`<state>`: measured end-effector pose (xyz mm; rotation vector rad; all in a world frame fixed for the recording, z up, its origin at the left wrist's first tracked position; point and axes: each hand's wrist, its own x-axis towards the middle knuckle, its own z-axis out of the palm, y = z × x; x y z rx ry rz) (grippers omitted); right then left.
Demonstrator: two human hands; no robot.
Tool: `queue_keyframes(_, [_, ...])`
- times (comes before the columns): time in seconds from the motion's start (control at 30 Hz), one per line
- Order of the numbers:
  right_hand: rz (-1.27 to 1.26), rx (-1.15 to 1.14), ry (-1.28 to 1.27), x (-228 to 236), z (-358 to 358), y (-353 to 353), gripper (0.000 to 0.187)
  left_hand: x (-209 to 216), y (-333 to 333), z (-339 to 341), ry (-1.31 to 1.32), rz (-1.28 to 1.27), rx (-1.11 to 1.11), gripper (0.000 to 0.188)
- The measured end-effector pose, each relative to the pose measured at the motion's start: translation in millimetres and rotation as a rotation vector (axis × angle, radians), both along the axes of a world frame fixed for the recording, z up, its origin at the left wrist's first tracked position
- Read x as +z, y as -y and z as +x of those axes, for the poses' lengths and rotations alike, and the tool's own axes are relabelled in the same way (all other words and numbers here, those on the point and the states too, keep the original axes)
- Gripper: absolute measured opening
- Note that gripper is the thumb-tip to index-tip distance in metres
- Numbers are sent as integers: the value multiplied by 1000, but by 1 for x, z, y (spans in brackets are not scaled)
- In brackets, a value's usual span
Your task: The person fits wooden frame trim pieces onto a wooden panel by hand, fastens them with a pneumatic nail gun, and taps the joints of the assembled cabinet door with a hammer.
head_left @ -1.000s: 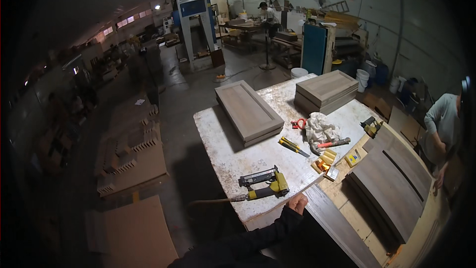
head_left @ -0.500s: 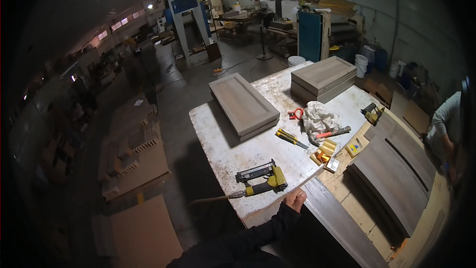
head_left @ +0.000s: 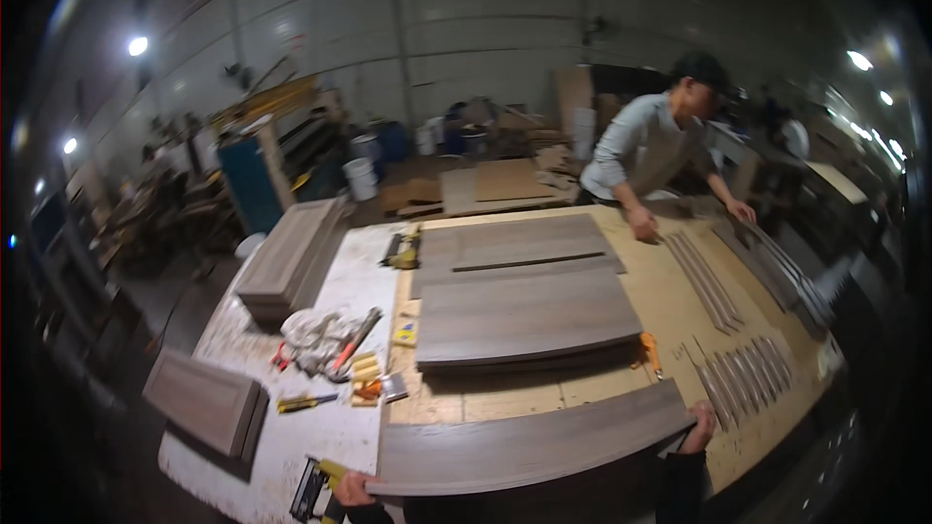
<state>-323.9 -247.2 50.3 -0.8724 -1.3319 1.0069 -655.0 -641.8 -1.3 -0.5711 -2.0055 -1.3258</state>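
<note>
A long grey-brown wood panel (head_left: 534, 442) lies across the near edge of the table. My left hand (head_left: 355, 489) is closed round its left end, right beside a yellow and black nail gun (head_left: 313, 488) on the white tabletop. At the panel's right end my right hand (head_left: 697, 429) grips the corner, fingers curled over the edge. Just beyond lies a stack of wider grey-brown panels (head_left: 529, 315), with a narrow dark strip (head_left: 529, 262) on top.
To the left are stacked framed doors (head_left: 291, 252), another framed door pair (head_left: 204, 403), a white rag (head_left: 316, 338), a hammer (head_left: 356, 340) and a yellow cutter (head_left: 307, 404). A second nail gun (head_left: 403, 248) lies farther back. Across the table a co-worker (head_left: 646, 150) handles strips near several slim mouldings (head_left: 743, 378).
My view has swung to the right. The panel's right end, my right hand on it and the co-worker's upper body now show. My left hand stays at the panel's left end.
</note>
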Motion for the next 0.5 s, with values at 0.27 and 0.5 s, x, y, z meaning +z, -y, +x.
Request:
queue_keyframes(0.27, [-94, -1, -142, -33, -20, 4, 14, 35, -44, -28, 487, 279, -236, 15])
queue_keyframes(0.5, [-138, -51, -138, 10, -18, 17, 18, 33, -67, -40, 618, 279, -332, 14])
